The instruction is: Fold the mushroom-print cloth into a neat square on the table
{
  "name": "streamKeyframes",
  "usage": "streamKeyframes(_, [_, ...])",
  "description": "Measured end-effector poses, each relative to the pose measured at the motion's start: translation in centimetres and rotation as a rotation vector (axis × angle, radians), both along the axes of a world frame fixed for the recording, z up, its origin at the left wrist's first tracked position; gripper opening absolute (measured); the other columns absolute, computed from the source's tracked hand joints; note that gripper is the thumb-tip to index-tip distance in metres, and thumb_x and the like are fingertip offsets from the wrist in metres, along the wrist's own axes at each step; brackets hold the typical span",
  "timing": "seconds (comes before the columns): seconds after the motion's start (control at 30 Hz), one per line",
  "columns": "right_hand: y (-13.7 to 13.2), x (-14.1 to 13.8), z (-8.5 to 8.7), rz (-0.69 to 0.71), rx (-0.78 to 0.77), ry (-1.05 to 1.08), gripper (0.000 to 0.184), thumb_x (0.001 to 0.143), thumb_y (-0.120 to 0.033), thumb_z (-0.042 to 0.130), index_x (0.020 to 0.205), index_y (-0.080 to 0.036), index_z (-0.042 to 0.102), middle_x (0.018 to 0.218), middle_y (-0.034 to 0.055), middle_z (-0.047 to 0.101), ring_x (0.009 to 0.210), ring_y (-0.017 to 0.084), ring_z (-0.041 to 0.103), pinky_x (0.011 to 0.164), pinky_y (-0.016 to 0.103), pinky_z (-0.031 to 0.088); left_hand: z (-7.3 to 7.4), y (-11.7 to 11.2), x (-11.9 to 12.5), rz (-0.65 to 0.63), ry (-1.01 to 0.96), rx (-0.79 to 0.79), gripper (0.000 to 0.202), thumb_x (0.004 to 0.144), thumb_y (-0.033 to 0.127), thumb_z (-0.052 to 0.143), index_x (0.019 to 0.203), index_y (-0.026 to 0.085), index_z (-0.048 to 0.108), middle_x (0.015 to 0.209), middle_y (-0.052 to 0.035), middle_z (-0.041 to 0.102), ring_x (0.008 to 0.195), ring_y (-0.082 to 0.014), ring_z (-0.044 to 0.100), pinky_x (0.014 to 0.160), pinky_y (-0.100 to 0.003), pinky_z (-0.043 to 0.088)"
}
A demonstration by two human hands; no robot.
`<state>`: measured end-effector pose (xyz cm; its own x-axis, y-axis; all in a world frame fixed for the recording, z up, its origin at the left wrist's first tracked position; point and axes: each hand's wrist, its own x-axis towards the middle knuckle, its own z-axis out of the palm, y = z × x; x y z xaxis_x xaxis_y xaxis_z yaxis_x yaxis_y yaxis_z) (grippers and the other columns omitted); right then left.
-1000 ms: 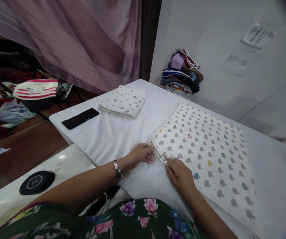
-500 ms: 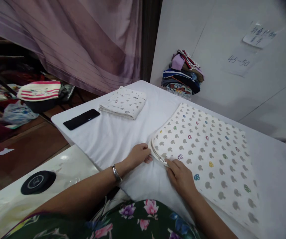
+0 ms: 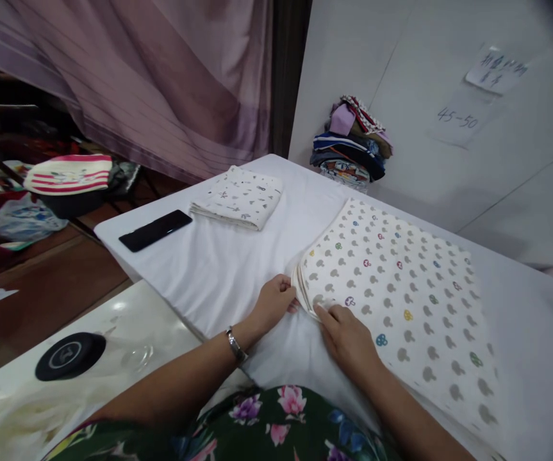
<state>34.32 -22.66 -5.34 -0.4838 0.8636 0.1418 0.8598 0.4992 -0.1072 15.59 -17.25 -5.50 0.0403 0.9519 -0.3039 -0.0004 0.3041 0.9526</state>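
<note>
A white cloth with grey and coloured mushroom prints (image 3: pixel 401 301) lies folded in layers on the white-covered table (image 3: pixel 218 275). My left hand (image 3: pixel 275 301), with a silver band at the wrist, pinches the layered edge at the cloth's near left corner. Close beside it, my right hand (image 3: pixel 348 336) grips the same edge, thumb on top and fingers partly hidden under the fabric. Farther back on the table rests a smaller folded white cloth with small dark prints (image 3: pixel 240 198), which neither hand touches.
A black phone (image 3: pixel 156 230) lies at the table's left edge. Lower left, a round black object (image 3: pixel 70 356) sits on a glossy pale surface. Stacked folded clothes (image 3: pixel 353 141) stand by the wall behind, where paper notes (image 3: pixel 495 70) hang. A pink curtain (image 3: pixel 184 83) hangs behind.
My left hand has shifted slightly right along the cloth's edge, and my right hand slightly left. The corner's layers look a little more raised. The view has turned slightly.
</note>
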Motion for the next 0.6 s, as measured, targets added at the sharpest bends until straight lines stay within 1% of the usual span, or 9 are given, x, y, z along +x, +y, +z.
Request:
streamKeyframes(0.07, [0.2,-0.6,0.7,0.016,-0.025,0.063,0.039,0.085,-0.015,0.048,0.123,-0.017,0.052,0.104,0.0105,0.056,0.092,0.023,0.052,0.077,0.033,0.046,-0.1,-0.1,0.0,-0.006,-0.005,0.029,0.008,0.071,0.013,0.049,0.078,0.017,0.052,0.06,0.0027,0.061,0.055,-0.0122,0.06,0.05,-0.024,0.052])
streamKeyframes(0.13, [0.7,-1.4,1.4,0.019,-0.043,0.143,0.036,0.086,-0.02,0.048,0.122,-0.016,0.052,0.11,0.0112,0.055,0.098,0.023,0.051,0.083,0.034,0.045,-0.1,-0.1,0.0,-0.012,-0.011,0.047,0.006,0.071,0.015,0.05,0.077,0.017,0.052,0.059,0.0029,0.06,0.055,-0.0123,0.06,0.051,-0.024,0.052])
streamKeyframes(0.23, [1.8,-2.8,2.1,-0.022,-0.07,0.253,0.032,0.09,-0.028,0.046,0.12,-0.019,0.053,0.106,0.0091,0.057,0.096,0.021,0.053,0.08,0.032,0.046,0.1,-0.2,0.0,-0.02,-0.019,0.06,0.005,0.072,0.016,0.049,0.076,0.017,0.052,0.06,0.0029,0.06,0.055,-0.0124,0.06,0.05,-0.024,0.051])
streamKeyframes(0.3, [2.8,-3.7,2.2,-0.053,-0.086,0.326,0.027,0.092,-0.03,0.043,0.114,-0.021,0.055,0.099,0.0066,0.059,0.091,0.02,0.054,0.076,0.03,0.045,0.2,-0.2,0.0,-0.022,-0.018,0.067,0.006,0.071,0.015,0.049,0.076,0.018,0.052,0.061,0.0029,0.06,0.055,-0.0123,0.06,0.05,-0.023,0.051])
streamKeyframes(0.43, [4.4,-4.7,1.8,-0.091,-0.077,0.466,0.021,0.092,-0.027,0.041,0.096,-0.019,0.06,0.086,0.0037,0.059,0.079,0.016,0.055,0.071,0.028,0.042,0.2,-0.2,-0.1,-0.027,-0.018,0.077,0.005,0.072,0.017,0.049,0.076,0.018,0.052,0.062,0.0033,0.059,0.057,-0.0129,0.061,0.05,-0.024,0.051])
streamKeyframes(0.53, [5.0,-4.8,1.0,-0.096,-0.079,0.604,0.019,0.09,-0.024,0.042,0.09,-0.019,0.061,0.082,0.0027,0.06,0.076,0.015,0.054,0.07,0.026,0.041,0.2,-0.3,-0.1,-0.032,-0.02,0.077,0.005,0.071,0.019,0.05,0.076,0.018,0.052,0.062,0.003,0.059,0.057,-0.0129,0.061,0.05,-0.023,0.051])
streamKeyframes(0.6, [5.3,-4.6,0.4,-0.106,-0.113,0.704,0.017,0.088,-0.023,0.045,0.086,-0.019,0.061,0.078,0.0016,0.059,0.072,0.014,0.053,0.067,0.026,0.04,0.3,-0.3,-0.1,-0.035,-0.029,0.075,0.005,0.071,0.02,0.052,0.075,0.017,0.052,0.062,0.0024,0.06,0.055,-0.0125,0.06,0.05,-0.023,0.05])
